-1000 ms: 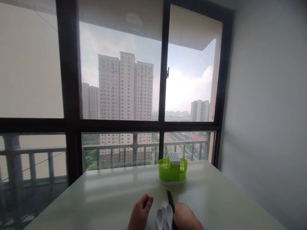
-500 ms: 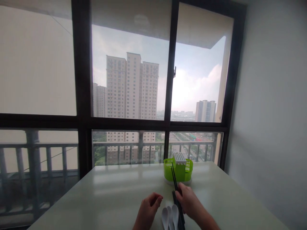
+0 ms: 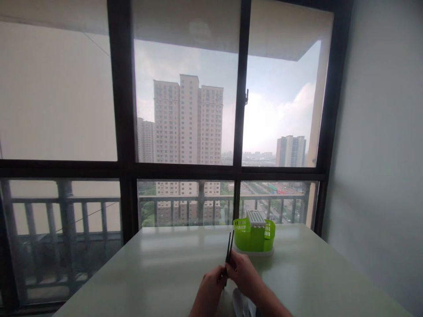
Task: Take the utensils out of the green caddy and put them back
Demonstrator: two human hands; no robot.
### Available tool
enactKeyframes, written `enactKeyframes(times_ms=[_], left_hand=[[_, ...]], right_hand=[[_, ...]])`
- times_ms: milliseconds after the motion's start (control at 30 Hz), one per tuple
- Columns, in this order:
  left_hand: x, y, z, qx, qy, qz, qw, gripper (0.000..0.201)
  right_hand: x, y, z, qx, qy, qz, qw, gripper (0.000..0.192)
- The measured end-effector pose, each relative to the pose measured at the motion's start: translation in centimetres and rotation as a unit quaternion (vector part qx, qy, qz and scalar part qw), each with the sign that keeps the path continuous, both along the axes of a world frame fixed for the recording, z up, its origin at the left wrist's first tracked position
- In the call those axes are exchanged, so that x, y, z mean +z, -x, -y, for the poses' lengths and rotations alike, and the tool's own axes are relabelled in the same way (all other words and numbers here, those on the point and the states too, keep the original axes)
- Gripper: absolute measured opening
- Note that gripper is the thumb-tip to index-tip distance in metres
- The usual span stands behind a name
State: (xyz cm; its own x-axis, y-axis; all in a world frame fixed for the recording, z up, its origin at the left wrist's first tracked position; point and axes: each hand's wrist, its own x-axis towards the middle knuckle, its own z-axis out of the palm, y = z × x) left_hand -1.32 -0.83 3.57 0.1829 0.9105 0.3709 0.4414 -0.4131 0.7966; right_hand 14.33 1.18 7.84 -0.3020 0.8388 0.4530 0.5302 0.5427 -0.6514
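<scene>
My right hand [image 3: 243,274] grips a pair of black chopsticks [image 3: 229,248] that stand nearly upright, their tips pointing up towards the window. My left hand [image 3: 211,285] meets the right one at the lower end of the chopsticks and touches them there. Just behind the hands, a green plastic cutlery holder [image 3: 254,235] with a white slotted middle part stands on the pale table [image 3: 158,268]. White spoons [image 3: 238,300] lie on the table under my right wrist, mostly hidden by it.
A large dark-framed window [image 3: 240,110] runs along the table's far edge, with a balcony railing and tall buildings beyond. A plain grey wall [image 3: 380,154] borders the table on the right.
My right hand has lifted the chopsticks off the table and swung them upright, leftwards. My left hand has moved in and joined it. The camera view has shifted slightly left.
</scene>
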Motion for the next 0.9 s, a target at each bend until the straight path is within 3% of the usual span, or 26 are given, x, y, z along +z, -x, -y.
enactKeyframes(times_ms=[167, 400, 600, 733, 833, 900], left_hand=[[-0.9, -0.1, -0.4, -0.004, 0.012, -0.038, 0.999, 0.021], [-1.7, -0.3, -0.9, 0.012, 0.039, -0.072, 0.997, 0.019], [-2.1, -0.6, -0.8, 0.01, 0.038, -0.061, 0.997, 0.019], [-2.2, -0.6, -0.6, 0.077, 0.013, -0.024, 0.997, 0.039], [-2.5, -0.5, -0.5, 0.128, 0.001, -0.023, 0.992, 0.049], [-2.6, -0.5, -0.5, 0.139, 0.002, -0.034, 0.99, 0.047]], right_hand=[[0.3, -0.2, -0.2, 0.02, 0.09, -0.024, 0.995, 0.015], [4.8, -0.7, -2.2, -0.005, 0.07, -0.175, 0.982, 0.018], [7.9, -0.6, -3.0, 0.014, 0.086, -0.097, 0.991, 0.009], [12.8, -2.5, -4.8, -0.027, 0.031, -0.053, 0.998, 0.011], [17.6, -5.4, -7.9, -0.082, -0.015, -0.061, 0.995, 0.016], [19.8, -7.2, -10.4, -0.125, -0.035, -0.062, 0.99, 0.022]])
